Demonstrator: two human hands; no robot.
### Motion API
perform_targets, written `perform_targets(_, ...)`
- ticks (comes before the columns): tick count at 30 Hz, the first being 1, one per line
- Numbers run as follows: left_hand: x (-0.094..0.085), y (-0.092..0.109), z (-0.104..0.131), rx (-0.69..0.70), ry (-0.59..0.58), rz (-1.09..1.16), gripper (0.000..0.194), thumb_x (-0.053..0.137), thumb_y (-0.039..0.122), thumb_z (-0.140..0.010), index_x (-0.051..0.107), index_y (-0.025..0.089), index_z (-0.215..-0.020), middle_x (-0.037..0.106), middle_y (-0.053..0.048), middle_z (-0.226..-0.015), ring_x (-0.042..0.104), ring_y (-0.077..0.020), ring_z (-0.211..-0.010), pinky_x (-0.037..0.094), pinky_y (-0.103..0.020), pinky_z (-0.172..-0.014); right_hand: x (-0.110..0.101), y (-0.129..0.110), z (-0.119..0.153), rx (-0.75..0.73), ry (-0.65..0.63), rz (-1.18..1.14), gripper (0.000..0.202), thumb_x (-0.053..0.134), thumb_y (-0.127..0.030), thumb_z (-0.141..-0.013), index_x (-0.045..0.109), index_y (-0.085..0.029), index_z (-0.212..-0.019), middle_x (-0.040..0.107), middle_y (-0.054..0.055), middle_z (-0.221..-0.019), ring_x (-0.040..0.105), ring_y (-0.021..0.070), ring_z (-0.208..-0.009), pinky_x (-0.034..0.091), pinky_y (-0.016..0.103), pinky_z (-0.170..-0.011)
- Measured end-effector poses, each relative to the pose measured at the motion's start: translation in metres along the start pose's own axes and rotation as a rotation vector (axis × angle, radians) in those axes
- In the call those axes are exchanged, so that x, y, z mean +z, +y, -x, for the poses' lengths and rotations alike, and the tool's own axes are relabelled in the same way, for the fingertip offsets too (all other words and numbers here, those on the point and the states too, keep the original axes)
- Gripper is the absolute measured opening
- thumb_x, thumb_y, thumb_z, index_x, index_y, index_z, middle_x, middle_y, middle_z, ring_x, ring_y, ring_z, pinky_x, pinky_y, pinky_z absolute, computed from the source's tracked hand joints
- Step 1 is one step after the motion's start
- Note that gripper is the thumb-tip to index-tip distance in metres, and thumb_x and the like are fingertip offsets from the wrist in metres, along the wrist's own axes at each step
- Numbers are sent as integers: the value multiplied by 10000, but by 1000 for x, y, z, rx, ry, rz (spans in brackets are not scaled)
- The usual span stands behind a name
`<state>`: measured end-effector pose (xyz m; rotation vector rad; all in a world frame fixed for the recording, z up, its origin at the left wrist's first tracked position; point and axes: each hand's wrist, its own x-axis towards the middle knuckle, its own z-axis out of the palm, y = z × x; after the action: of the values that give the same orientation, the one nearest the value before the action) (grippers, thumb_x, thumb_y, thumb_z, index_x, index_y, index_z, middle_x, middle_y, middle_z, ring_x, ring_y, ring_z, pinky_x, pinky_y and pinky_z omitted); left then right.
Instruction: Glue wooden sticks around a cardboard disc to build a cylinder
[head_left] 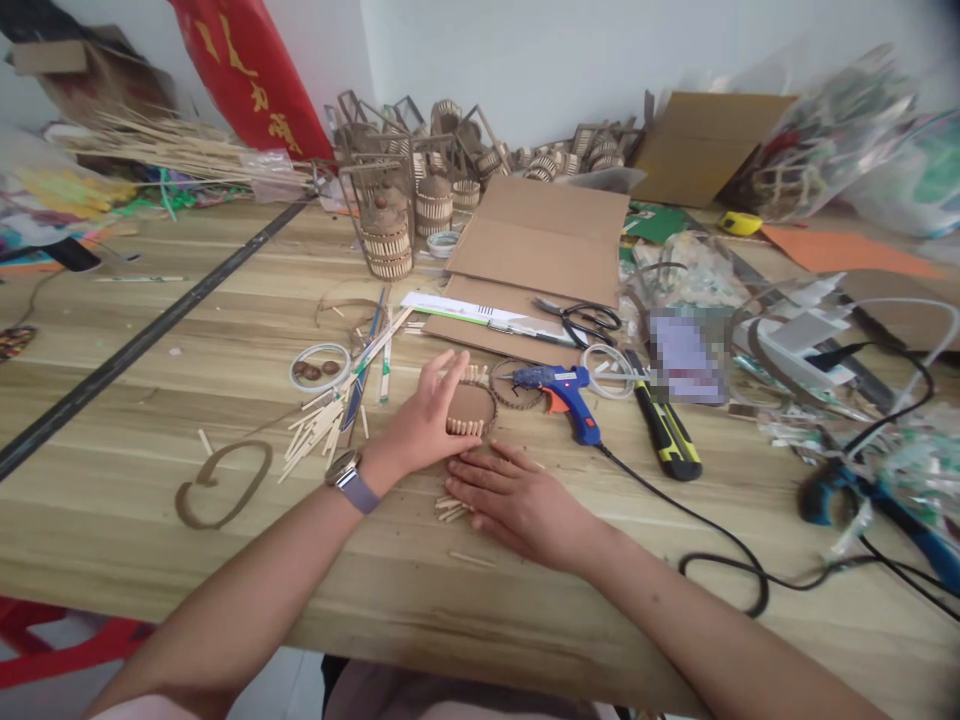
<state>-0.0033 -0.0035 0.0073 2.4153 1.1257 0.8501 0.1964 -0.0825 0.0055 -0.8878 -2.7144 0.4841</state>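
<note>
A round cardboard piece (471, 402) edged with short wooden sticks lies at the middle of the wooden table. Around its left side curves my left hand (424, 415), fingers and thumb apart, a watch on the wrist; whether it touches the rim is unclear. My right hand (517, 500) lies palm down just below the piece, fingers stretched out, partly over a small pile of sticks (450, 509). Just right of the piece is a blue glue gun (570, 395). More loose sticks (313, 432) are scattered to the left, near a curled brown strip (260, 478).
Stick-covered lanterns (387, 245) stand at the back beside cardboard sheets (536, 240). Black scissors (589, 318) and a yellow-black cutter (670, 430) lie to the right. The glue gun's cord (675, 497) crosses the right side toward blue-handled pliers (911, 525).
</note>
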Motion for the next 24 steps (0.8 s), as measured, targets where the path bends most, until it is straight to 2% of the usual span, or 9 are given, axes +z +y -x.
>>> perform_targets(6, 0, 0, 0, 5, 12, -2, 1203, 845, 200, -671, 2, 319, -1520, 226, -182, -1507, 291, -385, -1422, 336, -585, -1123, 0, -1, 1, 1, 14, -9, 446, 365, -397, -1025, 525, -201, -1393, 536, 64, -1440, 412, 209, -1388, 224, 450, -1192)
perform_targets(14, 2, -1, 1, -39, 14, 25, 1207, 850, 202, -663, 15, 327, -1526, 214, -163, -1526, 275, -385, -1431, 337, -570, -1131, -9, -3, 4, -19, 69, 10, 618, 402, -602, -948, 569, -162, -1348, 558, 158, -1408, 467, 291, -1338, 261, 535, -1157)
perform_targets(19, 2, -1, 1, -26, 22, 10, 1212, 854, 218, -658, 13, 327, -1523, 227, -164, -1516, 263, -390, -1435, 325, -586, -1133, -7, -5, 3, -15, 62, 26, 619, 405, -612, -941, 594, -160, -1319, 562, 169, -1400, 485, 292, -1314, 315, 499, -1134)
perform_targets(24, 2, -1, 2, -36, 20, -8, 1204, 848, 215, -671, 3, 330, -1521, 216, -164, -1517, 268, -384, -1434, 335, -583, -1129, -9, -5, 3, -16, 52, 28, 692, 386, -662, -919, 583, -136, -1322, 564, 182, -1393, 465, 313, -1325, 291, 526, -1137)
